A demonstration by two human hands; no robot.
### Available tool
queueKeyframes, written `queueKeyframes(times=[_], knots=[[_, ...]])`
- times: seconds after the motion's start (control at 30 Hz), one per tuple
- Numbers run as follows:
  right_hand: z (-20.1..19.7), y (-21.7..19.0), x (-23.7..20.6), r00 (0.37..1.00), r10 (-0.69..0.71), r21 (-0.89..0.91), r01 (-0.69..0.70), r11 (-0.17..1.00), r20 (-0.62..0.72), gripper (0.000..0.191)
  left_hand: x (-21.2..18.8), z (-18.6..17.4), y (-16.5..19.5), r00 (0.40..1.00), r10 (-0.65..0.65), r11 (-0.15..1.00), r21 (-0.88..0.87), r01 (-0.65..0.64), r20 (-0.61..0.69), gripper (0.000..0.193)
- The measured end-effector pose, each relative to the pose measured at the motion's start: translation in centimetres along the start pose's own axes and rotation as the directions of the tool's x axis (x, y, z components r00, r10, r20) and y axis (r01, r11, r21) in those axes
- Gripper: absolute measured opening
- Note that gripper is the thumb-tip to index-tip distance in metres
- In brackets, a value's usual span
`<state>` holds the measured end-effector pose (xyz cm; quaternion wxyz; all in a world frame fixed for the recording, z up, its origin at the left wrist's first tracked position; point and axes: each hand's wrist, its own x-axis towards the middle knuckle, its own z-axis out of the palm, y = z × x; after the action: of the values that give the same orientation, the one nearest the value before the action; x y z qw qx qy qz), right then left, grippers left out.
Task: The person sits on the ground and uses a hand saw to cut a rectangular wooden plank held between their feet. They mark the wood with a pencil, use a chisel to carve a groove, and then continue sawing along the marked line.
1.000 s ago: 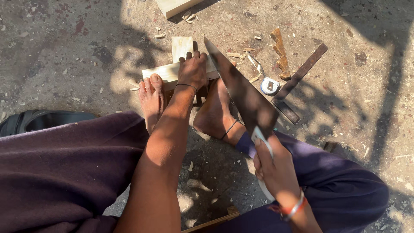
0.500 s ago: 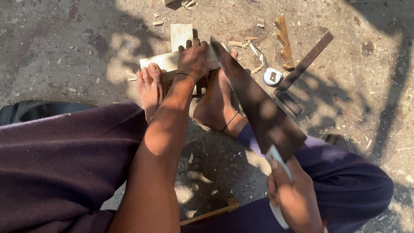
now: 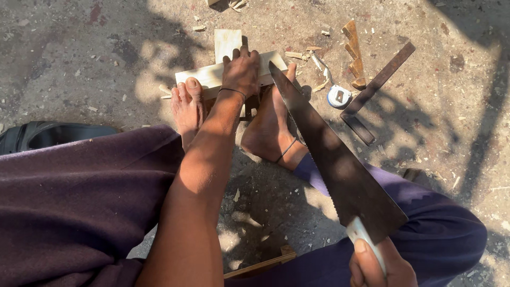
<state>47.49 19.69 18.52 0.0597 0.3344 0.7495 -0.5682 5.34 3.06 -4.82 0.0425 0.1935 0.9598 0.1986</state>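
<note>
In the head view, a pale wooden board is pressed flat to the ground by the left hand and pinned by both bare feet. The right hand, well apart and nearer the camera, is clamped around the handle of a handsaw, whose blade tip meets the board's right end. A tape measure and a square are seen just beyond.

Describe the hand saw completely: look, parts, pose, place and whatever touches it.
The hand saw has a broad, dark, dull metal blade that tapers to a narrow tip and carries teeth along its left edge. Its pale handle sits in the right hand at the bottom of the view. The blade slants up and left over the right leg, its tip meeting the end of the pale wooden plank, which the left hand presses down.
</note>
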Motion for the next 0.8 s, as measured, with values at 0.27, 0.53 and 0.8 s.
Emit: queueKeyframes(times=[0.27, 0.53, 0.8], knots=[[8.0, -5.1, 11.5, 0.952, -0.251, 0.095, 0.238, 0.967, 0.173, 0.033, 0.1, -2.7, 0.5, 1.000, -0.006, 0.998, 0.063, 0.006, 0.001, 0.035], [-0.1, -0.2, 0.0, 0.983, 0.181, 0.059, -0.182, 0.982, 0.019, 0.053, 0.0, -0.9, 0.4, 1.000, -0.011, 1.000, -0.022, 0.011, -0.016, 0.021], [8.7, -8.7, 10.6, 0.957, -0.240, -0.019, 0.246, 0.969, 0.162, 0.029, 0.3, -0.6, -0.3, 0.999, -0.021, 1.000, -0.016, 0.021, -0.042, 0.030]])
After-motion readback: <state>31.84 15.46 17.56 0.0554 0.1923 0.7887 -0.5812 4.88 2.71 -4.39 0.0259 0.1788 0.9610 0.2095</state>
